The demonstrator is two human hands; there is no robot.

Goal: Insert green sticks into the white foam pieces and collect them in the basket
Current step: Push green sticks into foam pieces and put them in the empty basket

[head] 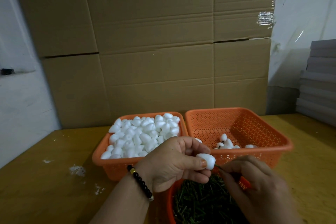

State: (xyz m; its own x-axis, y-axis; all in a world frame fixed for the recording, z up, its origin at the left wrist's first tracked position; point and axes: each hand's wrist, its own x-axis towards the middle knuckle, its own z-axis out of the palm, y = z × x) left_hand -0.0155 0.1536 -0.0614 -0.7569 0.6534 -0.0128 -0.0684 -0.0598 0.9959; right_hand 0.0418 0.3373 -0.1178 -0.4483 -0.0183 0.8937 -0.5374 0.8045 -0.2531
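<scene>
Above a bowl of green sticks (201,203): white foam piece (207,160) pinched between left hand (174,163) thumb and fingers; green stick (218,167), pinched by right hand (254,180) fingertips, touching its end.

No text, label, brand, number or sign is readable anywhere: the cardboard boxes (145,42) and orange baskets (236,125) are unmarked

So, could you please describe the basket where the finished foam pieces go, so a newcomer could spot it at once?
Start at the wall of cardboard boxes; two orange baskets sit side by side in front of it. The collecting basket is the right one. Unlike the left basket, heaped with white foam, it holds just a few pieces.
</scene>
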